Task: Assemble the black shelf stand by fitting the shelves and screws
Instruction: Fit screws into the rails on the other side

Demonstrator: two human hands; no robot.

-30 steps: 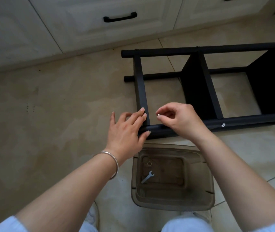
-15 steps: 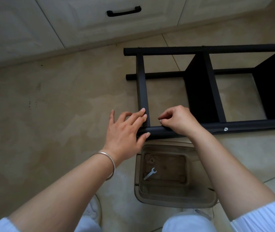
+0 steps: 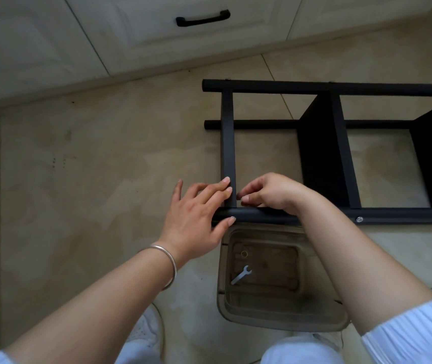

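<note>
Around the one black shelf stand (image 3: 341, 153): two hands at its near corner, two fitted shelf panels inside it, one clear plastic bin (image 3: 275, 319) just below holding one small wrench (image 3: 241, 275) and one ring (image 3: 244, 254).

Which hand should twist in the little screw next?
Probably the right hand. Its curled fingertips are already at the joint where the crossbar meets the near pole, seemingly pinching something small. The left hand lies flat, bracing that corner.

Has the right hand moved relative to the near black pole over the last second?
Yes. The right hand has come down onto the near pole beside the crossbar; earlier it was raised above it.
</note>
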